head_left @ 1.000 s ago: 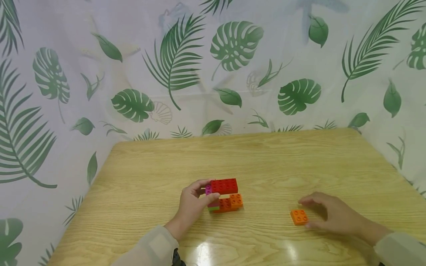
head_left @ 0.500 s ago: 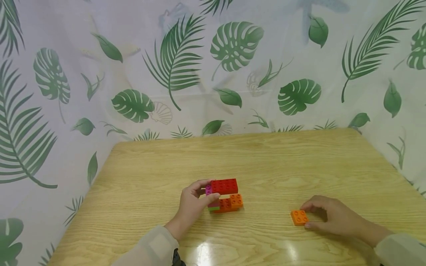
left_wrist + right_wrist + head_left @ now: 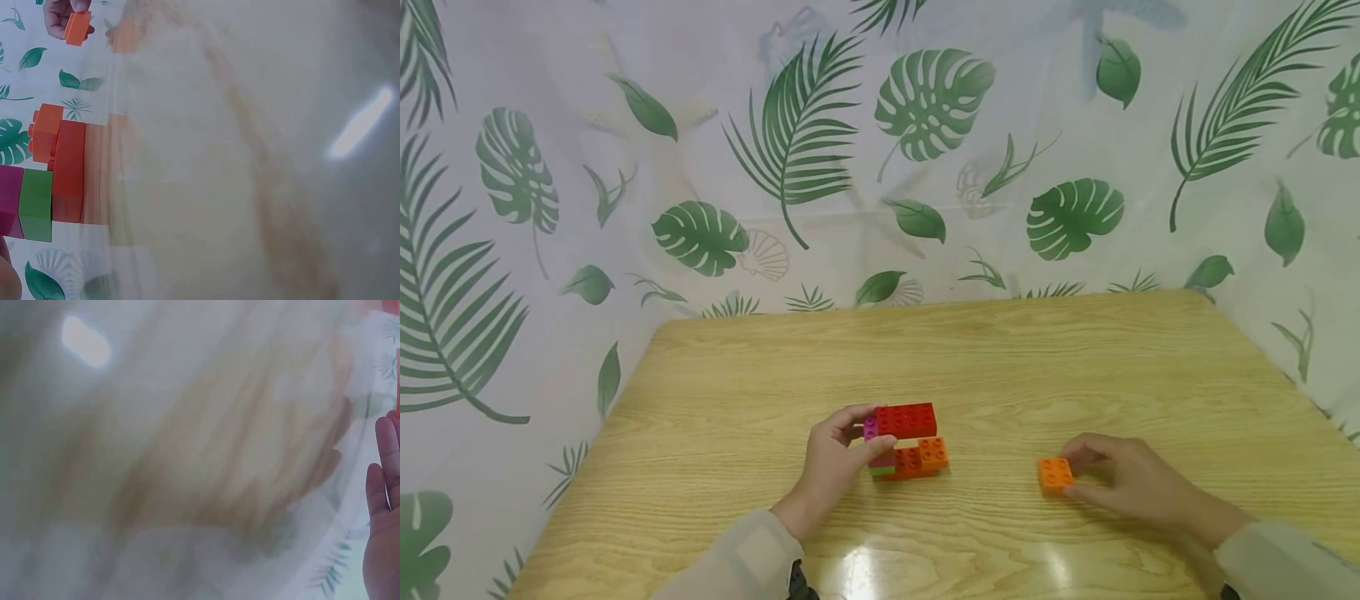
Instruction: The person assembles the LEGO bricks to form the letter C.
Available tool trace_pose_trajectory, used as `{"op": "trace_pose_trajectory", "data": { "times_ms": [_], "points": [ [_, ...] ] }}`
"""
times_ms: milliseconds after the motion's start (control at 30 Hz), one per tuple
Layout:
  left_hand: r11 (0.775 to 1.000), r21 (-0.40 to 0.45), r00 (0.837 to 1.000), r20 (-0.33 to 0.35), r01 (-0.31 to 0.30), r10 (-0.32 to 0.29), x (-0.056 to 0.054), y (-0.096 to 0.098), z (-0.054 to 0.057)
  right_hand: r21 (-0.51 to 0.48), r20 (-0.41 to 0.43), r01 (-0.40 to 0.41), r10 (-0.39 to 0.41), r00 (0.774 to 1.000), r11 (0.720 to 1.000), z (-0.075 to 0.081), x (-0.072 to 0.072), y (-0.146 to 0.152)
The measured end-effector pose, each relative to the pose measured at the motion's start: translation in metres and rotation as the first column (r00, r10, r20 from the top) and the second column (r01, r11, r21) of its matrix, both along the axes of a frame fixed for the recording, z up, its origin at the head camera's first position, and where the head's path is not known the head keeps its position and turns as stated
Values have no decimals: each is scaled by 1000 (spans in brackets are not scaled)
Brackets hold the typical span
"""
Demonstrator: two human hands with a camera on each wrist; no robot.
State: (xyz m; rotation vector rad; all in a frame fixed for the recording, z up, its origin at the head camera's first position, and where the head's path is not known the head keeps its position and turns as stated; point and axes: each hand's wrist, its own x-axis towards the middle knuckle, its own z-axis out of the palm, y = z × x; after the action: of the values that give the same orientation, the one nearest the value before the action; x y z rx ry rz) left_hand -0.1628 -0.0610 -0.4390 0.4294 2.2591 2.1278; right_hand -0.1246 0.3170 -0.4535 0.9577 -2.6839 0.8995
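In the head view, my left hand (image 3: 833, 460) holds the left end of a toy-brick assembly, thumb on its near side. A red brick (image 3: 906, 421) tops it at the back; magenta (image 3: 871, 428) and green (image 3: 882, 471) bricks show at its left. Along the front lies a red-orange brick (image 3: 906, 461) bearing a small orange brick (image 3: 933, 452). The left wrist view shows the green brick (image 3: 35, 205) between magenta and red-orange. To the right, my right hand (image 3: 1131, 479) pinches a separate orange two-by-two brick (image 3: 1056, 475) between thumb and fingers, studs up.
A wood-grain table (image 3: 985, 358) lies under everything, its glossy surface reflecting light near the front. Behind and at both sides hangs a white leaf-print cloth (image 3: 842, 267).
My right hand has closed its fingers on the separate orange brick and moved it a little left and away from me. The left hand and the assembly have stayed in place.
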Motion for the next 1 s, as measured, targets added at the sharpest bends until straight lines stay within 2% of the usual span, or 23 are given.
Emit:
{"op": "trace_pose_trajectory", "data": {
  "times_ms": [233, 467, 833, 867, 1000],
  "points": [
    [1000, -7, 1000, -10, 4, -5, 0, 0, 0, -63, 8, 1, -1, 1000, 998, 1, -11, -29],
    [1000, -13, 1000, -26, 4, -4, 0, 0, -1, -153, -1, -45, 46, 999, 987, 3, -21, -59],
    [1000, -17, 1000, -21, 1, -2, -1, -1, -2, -223, -64, -117, 105, 992, 968, 5, -36, -98],
    [1000, -16, 1000, -22, 1, -1, -1, -1, -2, -226, -70, -118, 105, 992, 967, 10, -34, -103],
    [1000, -16, 1000, -14, -5, 5, -1, -1, -1, -250, -74, -121, 106, 992, 961, 10, -38, -113]
  ]
}}
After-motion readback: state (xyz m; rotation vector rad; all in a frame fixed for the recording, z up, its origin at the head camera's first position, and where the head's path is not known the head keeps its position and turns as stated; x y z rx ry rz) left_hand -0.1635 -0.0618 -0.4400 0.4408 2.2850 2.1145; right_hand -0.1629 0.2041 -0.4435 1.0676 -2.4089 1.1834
